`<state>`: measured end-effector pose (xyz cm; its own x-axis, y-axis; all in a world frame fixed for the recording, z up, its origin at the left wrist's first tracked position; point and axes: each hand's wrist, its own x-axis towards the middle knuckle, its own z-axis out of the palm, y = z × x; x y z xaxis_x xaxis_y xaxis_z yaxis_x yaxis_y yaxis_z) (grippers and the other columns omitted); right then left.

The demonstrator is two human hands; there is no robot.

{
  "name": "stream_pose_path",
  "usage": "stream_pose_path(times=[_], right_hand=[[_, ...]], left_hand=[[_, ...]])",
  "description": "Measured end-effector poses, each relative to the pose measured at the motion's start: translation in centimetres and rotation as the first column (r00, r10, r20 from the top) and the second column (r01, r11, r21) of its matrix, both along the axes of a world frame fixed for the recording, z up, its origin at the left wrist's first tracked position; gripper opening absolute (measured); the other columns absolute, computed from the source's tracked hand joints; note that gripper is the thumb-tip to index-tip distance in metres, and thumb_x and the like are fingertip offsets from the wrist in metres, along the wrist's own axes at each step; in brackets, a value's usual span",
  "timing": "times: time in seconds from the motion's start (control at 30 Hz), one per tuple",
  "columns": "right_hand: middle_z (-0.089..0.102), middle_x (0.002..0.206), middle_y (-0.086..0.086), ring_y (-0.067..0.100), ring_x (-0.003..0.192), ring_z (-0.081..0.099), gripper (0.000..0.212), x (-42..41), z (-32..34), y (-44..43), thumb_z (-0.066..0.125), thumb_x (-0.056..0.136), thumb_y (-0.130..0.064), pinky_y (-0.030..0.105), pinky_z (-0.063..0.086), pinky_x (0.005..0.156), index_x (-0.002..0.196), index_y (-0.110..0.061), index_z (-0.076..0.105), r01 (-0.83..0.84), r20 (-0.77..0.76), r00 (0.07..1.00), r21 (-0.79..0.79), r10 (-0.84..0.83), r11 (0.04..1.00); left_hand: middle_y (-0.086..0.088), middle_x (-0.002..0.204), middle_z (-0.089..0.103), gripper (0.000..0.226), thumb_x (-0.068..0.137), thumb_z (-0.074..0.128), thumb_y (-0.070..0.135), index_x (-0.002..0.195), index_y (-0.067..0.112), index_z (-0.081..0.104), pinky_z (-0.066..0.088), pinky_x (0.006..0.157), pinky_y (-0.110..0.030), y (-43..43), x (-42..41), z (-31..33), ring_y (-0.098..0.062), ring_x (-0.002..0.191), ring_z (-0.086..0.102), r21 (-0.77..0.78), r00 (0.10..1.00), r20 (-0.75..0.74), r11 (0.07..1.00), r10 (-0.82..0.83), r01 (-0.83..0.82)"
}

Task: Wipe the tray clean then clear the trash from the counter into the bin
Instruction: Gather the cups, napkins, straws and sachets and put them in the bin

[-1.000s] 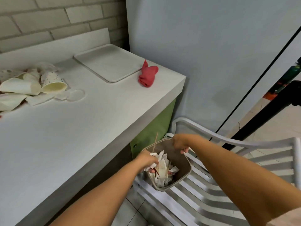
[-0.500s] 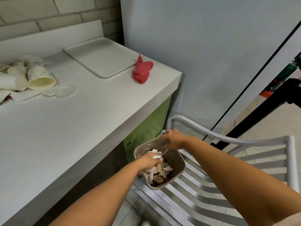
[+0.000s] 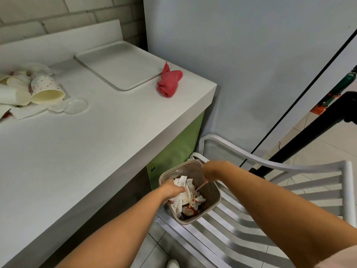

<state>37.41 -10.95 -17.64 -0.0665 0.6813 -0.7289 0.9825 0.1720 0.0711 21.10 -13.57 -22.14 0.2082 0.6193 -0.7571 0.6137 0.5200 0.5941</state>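
A small beige bin (image 3: 213,205) stands on a white slatted chair beside the counter, holding crumpled paper and wrappers. My left hand (image 3: 172,191) is over the bin's near-left rim, closed on crumpled white paper (image 3: 181,185). My right hand (image 3: 211,172) is over the bin's far rim, pinching a thin wooden stick (image 3: 201,186) that points down into the bin. The grey tray (image 3: 117,62) lies bare at the counter's far right. A red cloth (image 3: 170,82) is bunched beside it. Paper cups and napkins (image 3: 36,89) remain at the counter's left.
The white counter (image 3: 87,144) has a green cabinet front below it. The white chair (image 3: 280,200) fills the lower right. A clear plastic lid (image 3: 76,106) lies by the cups. A black pole (image 3: 301,144) leans at the right. A pale wall stands behind.
The upright stick at the bin's far-left edge is now held by my right hand and tilted down into the bin. My left hand stays on the paper, pushed slightly lower.
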Motion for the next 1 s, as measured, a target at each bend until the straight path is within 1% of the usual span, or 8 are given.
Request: stream_pose_path(times=[0.13,0.37,0.5,0.57,0.63,0.73,0.87,1.0], right_hand=[[0.057,0.130,0.011,0.029,0.119,0.055,0.035,-0.4,-1.1,0.0,0.051,0.094,-0.012,0.037,0.044,0.101,0.128,-0.008,0.057,-0.070,0.060,0.995,-0.049,0.073,0.996],[0.063,0.122,0.008,0.027,0.112,0.058,0.035,-2.3,1.2,1.6,0.049,0.090,-0.014,0.034,0.046,0.095,0.124,-0.013,0.060,-0.122,-0.052,0.991,0.025,0.123,0.992],[0.065,0.116,0.007,0.026,0.108,0.059,0.036,-4.8,3.8,2.9,0.057,0.089,-0.018,0.034,0.047,0.094,0.125,-0.015,0.060,-0.126,-0.123,0.984,0.022,0.127,0.992],[0.068,0.098,0.007,0.022,0.081,0.063,0.036,-6.2,5.7,3.6,0.055,0.089,-0.011,0.028,0.048,0.075,0.125,-0.012,0.060,-0.132,-0.161,0.979,-0.020,0.127,0.991],[0.065,0.078,0.007,0.014,0.054,0.053,0.025,-8.2,7.6,4.1,0.052,0.091,-0.008,0.023,0.042,0.055,0.113,-0.010,0.064,-0.137,-0.198,0.972,-0.022,0.130,0.990],[0.048,0.059,0.002,0.013,0.048,0.039,0.009,-10.3,9.9,4.7,0.058,0.090,-0.018,0.021,0.033,0.049,0.083,-0.015,0.063,-0.179,-0.196,0.965,0.007,0.177,0.984],[0.036,0.054,0.002,0.016,0.047,0.028,0.006,-13.9,13.1,5.6,0.062,0.086,-0.017,0.023,0.026,0.047,0.082,-0.013,0.063,-0.232,-0.249,0.941,0.017,0.229,0.973],[0.028,0.054,0.002,0.016,0.049,0.021,0.008,-18.2,15.1,5.7,0.062,0.086,-0.016,0.024,0.020,0.047,0.081,-0.011,0.058,-0.293,-0.314,0.903,0.045,0.292,0.955]], left_hand=[[-0.014,0.149,0.031,0.082,0.089,0.059,0.038,0.148,0.010,0.009,0.048,0.096,-0.042,-0.1,0.3,0.7,-0.032,0.129,0.043,-0.069,1.000,-0.015,0.998,-0.010,0.009],[-0.015,0.137,0.048,0.056,0.092,0.055,0.032,0.140,0.007,0.036,0.043,0.099,-0.036,0.7,-0.4,2.6,-0.029,0.123,0.050,0.085,0.999,-0.033,0.996,-0.037,0.039],[-0.010,0.109,0.058,0.047,0.091,0.055,0.036,0.127,0.006,0.047,0.046,0.081,-0.032,1.3,-1.3,5.0,-0.023,0.095,0.057,0.153,0.993,-0.086,0.984,-0.080,0.093],[-0.009,0.093,0.057,0.034,0.091,0.056,0.030,0.115,0.005,0.052,0.045,0.072,-0.031,1.7,-2.0,6.4,-0.021,0.081,0.054,0.182,0.993,-0.088,0.979,-0.077,0.092],[-0.008,0.079,0.060,0.018,0.094,0.053,0.015,0.107,0.003,0.055,0.052,0.060,-0.027,1.8,-3.5,8.1,-0.016,0.062,0.059,0.228,0.997,-0.069,0.973,-0.018,0.033],[-0.005,0.064,0.060,0.010,0.093,0.050,0.008,0.087,0.008,0.058,0.045,0.041,-0.019,2.1,-5.2,11.0,-0.006,0.037,0.052,0.321,0.999,-0.019,0.946,0.041,-0.033],[0.000,0.066,0.061,0.017,0.090,0.056,0.017,0.095,0.006,0.068,0.040,0.049,-0.019,2.3,-9.0,14.4,-0.010,0.050,0.048,0.504,0.979,-0.033,0.849,0.202,-0.158],[-0.008,0.096,0.066,0.018,0.088,0.059,0.014,0.101,0.005,0.068,0.047,0.071,-0.026,1.6,-14.0,16.4,-0.019,0.083,0.060,0.624,0.929,-0.042,0.736,0.367,-0.263]])
